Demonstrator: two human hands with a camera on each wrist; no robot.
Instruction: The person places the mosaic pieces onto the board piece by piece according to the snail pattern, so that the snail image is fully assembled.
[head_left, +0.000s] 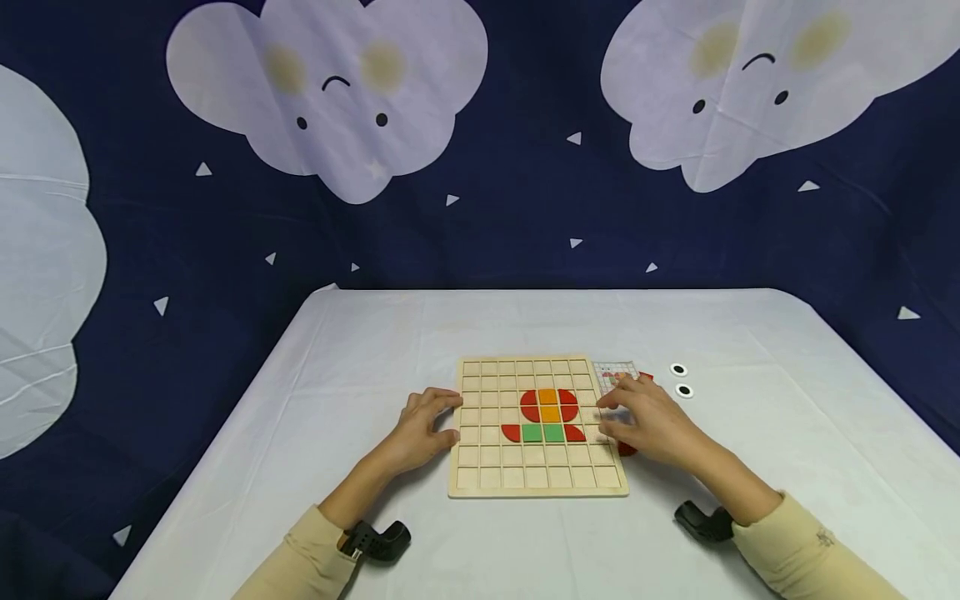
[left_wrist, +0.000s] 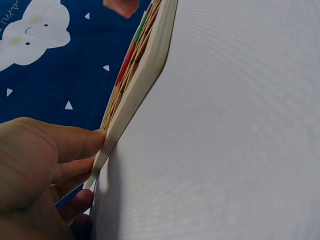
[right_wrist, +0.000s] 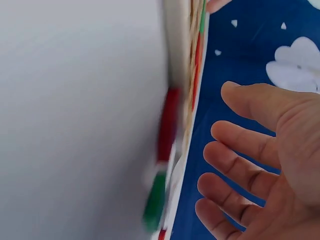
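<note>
A square wooden grid board (head_left: 480, 462) lies on the white table. Set in its cells are red quarter-rounds (head_left: 529, 406), orange squares (head_left: 549, 405), green squares (head_left: 532, 432) and smaller red corner pieces (head_left: 575, 433). My left hand (head_left: 414, 432) touches the board's left edge, thumb and fingers spread apart along it. In the left wrist view, the thumb's tip meets the pale wooden rim (left_wrist: 142, 82). Over by the right edge is my right hand (head_left: 651, 421), its fingers loosely extended and nothing between them. Blurred red (right_wrist: 168, 125) and green (right_wrist: 155, 200) pieces show beside the board in the right wrist view.
A printed pattern card (head_left: 609, 372) lies at the board's upper right, partly covered by my right hand. A red piece (head_left: 627, 449) peeks out below that hand. Two white discs with black centres, one nearer (head_left: 684, 390) and one farther (head_left: 678, 369), lie farther right. A dark cloud-print cloth (head_left: 510, 242) hangs behind.
</note>
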